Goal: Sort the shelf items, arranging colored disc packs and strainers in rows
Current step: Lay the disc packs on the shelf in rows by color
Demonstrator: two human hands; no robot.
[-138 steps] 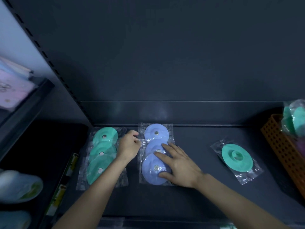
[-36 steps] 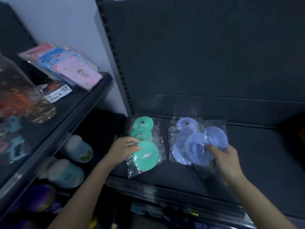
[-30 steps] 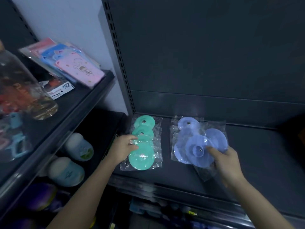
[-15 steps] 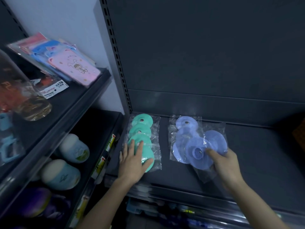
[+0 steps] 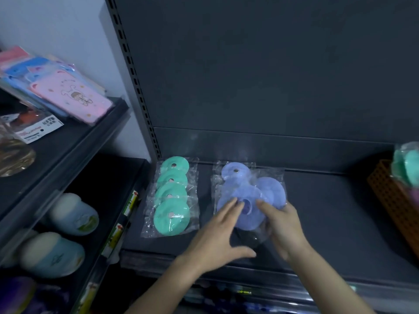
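A row of green disc packs (image 5: 172, 196) in clear bags lies on the dark shelf (image 5: 340, 223) at the left, overlapping front to back. To its right sits a looser pile of blue disc packs (image 5: 247, 189). My right hand (image 5: 283, 225) grips the front blue disc pack (image 5: 249, 218), thumb on top near its centre hole. My left hand (image 5: 217, 236) is spread, fingers straight, its fingertips touching the left edge of that same blue pack.
An orange basket (image 5: 394, 200) with bagged green items (image 5: 408, 164) stands at the shelf's right end. A side shelf at the left holds pink and blue flat packs (image 5: 68, 91); below it sit pale round tubs (image 5: 72, 214). A slotted upright (image 5: 133, 82) borders the shelf.
My left hand has left the green row and moved right to the blue pack. The right hand keeps its hold on the front blue pack. The view has swung slightly right.
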